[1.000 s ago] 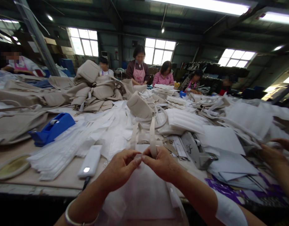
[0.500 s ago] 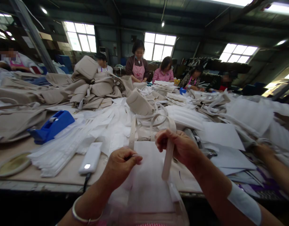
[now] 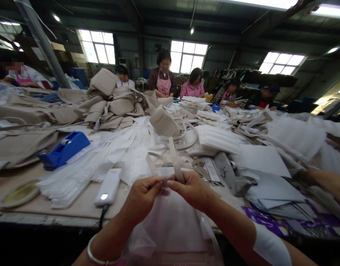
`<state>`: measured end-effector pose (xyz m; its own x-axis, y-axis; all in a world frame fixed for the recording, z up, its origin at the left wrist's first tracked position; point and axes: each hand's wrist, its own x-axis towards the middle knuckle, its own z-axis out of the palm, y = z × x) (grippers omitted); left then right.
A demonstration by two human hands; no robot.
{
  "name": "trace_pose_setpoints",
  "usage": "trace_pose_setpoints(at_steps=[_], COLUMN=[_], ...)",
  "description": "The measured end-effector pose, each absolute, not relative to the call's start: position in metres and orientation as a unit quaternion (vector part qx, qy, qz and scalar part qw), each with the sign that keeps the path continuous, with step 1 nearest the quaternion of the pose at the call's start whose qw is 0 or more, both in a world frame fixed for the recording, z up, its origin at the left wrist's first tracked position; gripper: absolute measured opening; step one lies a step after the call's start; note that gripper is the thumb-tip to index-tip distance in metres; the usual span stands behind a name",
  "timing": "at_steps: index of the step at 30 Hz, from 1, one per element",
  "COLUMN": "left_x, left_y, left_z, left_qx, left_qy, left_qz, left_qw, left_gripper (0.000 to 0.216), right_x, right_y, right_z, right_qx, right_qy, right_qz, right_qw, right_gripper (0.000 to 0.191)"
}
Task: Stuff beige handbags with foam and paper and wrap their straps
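Observation:
In front of me lies a white foam sheet (image 3: 177, 225) with thin clear plastic film (image 3: 143, 236) around it, over a beige bag at the table's front edge. My left hand (image 3: 143, 195) is closed in a pinch at the sheet's upper end; what is between its fingertips is too small to make out. My right hand (image 3: 193, 189) is closed around a beige strap (image 3: 174, 157), whose punched end points up and away. Both hands' fingertips nearly meet. Another beige strap (image 3: 152, 164) rises just beyond my left hand.
To the left are a blue tape dispenser (image 3: 64, 149), a white power bank (image 3: 108, 186) with a cable, and stacked white strips (image 3: 67, 184). A grey tape dispenser (image 3: 231, 173) stands right. Beige bags (image 3: 121, 105) pile up behind. Another person's arm (image 3: 325, 181) reaches in from the right.
My right hand has moved down and left to meet my left hand. The strap in it hung downward and now points up. The neighbouring arm at the right has shifted.

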<state>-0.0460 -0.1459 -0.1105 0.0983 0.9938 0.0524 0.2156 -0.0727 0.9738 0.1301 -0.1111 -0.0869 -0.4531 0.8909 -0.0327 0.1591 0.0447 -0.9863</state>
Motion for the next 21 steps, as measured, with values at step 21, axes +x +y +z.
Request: trace_pose_setpoints(at_steps=[21], left_x=[-0.049], left_y=[-0.145], left_z=[-0.117], left_qx=[0.564], left_qy=[0.534], left_qz=[0.426], left_qw=[0.464], left_gripper=[0.022], right_x=[0.133], right_y=[-0.108], right_z=[-0.093], right_qx=[-0.435], right_qy=[-0.636], right_qz=[0.532], right_qw=[0.350], right_gripper=[0.030])
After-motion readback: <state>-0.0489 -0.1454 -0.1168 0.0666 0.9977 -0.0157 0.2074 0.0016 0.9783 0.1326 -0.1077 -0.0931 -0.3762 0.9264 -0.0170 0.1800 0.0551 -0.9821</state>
